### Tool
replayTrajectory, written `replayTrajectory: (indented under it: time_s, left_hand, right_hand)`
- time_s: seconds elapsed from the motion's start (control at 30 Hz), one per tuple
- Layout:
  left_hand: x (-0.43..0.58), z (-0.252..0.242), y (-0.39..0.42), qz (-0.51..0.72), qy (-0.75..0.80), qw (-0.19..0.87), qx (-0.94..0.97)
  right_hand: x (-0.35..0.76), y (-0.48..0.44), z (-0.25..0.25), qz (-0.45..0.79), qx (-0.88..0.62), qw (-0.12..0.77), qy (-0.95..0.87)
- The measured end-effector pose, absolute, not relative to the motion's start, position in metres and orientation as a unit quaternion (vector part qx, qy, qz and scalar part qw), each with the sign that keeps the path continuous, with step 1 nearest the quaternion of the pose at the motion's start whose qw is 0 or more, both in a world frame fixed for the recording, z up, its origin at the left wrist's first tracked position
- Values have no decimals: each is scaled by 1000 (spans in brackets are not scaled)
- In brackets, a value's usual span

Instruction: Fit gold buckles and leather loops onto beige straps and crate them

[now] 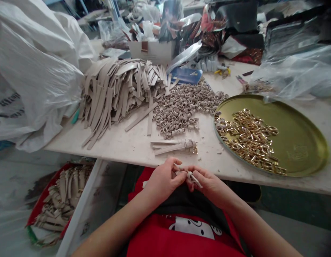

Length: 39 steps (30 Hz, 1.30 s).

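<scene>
My left hand (pixel 162 180) and my right hand (pixel 208 182) meet just below the table's front edge, over my lap. Both are closed in a pinch on one small beige strap piece (pixel 193 177) held between them. On the table right above them lie a few finished beige straps with gold buckles (pixel 178 146). Behind those spreads a heap of small beige loops (pixel 181 109), and to its left a big pile of beige straps (pixel 119 89). A round brass tray (pixel 301 142) at the right holds several gold buckles (pixel 251 139).
A large white plastic sack (pixel 28 67) bulges at the left. Clear bags (pixel 296 73), a cardboard box (pixel 151 51) and clutter fill the table's back. A red basket (pixel 42 200) of straps stands on the floor at the lower left.
</scene>
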<state>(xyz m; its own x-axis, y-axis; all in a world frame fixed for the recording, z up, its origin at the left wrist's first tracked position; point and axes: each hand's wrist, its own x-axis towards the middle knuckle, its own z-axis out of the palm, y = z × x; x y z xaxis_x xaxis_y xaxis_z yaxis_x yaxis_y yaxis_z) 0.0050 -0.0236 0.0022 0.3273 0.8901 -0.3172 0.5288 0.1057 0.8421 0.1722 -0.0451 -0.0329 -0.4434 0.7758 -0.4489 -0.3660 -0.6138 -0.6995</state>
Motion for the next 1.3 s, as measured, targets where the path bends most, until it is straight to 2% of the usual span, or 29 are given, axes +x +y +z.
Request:
replayTrajectory:
  time_s: [0.1, 0.17, 0.33, 0.4, 0.5, 0.57, 0.7, 0.77, 1.0, 1.3]
  left_hand:
    - [7, 3, -17, 132, 578, 449, 669]
    - [8, 2, -13, 114, 572, 463, 668]
    - [11, 1, -11, 131, 516, 635, 560]
    - [11, 2, -13, 144, 509, 672, 518]
    - [12, 2, -15, 155, 499, 699, 489]
    - [13, 1, -18, 155, 495, 696, 497]
    - [15, -2, -26, 142, 497, 665, 539]
    - [15, -3, -32, 143, 488, 666, 546]
    - [20, -12, -50, 183, 484, 671, 531]
    - [19, -7, -59, 167, 466, 673, 549]
  right_hand:
    - [174, -42, -38, 831, -378, 332, -237]
    - [176, -40, -39, 833, -384, 329, -225]
    - [179, -38, -35, 785, -418, 371, -267]
    - [179, -38, -35, 727, -474, 393, -304]
    - [180, -44, -38, 565, -588, 419, -398]
    - [180, -49, -39, 487, -617, 406, -466]
    - [180, -59, -37, 437, -597, 327, -588]
    - [178, -63, -35, 412, -604, 315, -605]
    - [166, -80, -40, 402, -633, 365, -552]
    - [163, -94, -46, 382, -641, 392, -538]
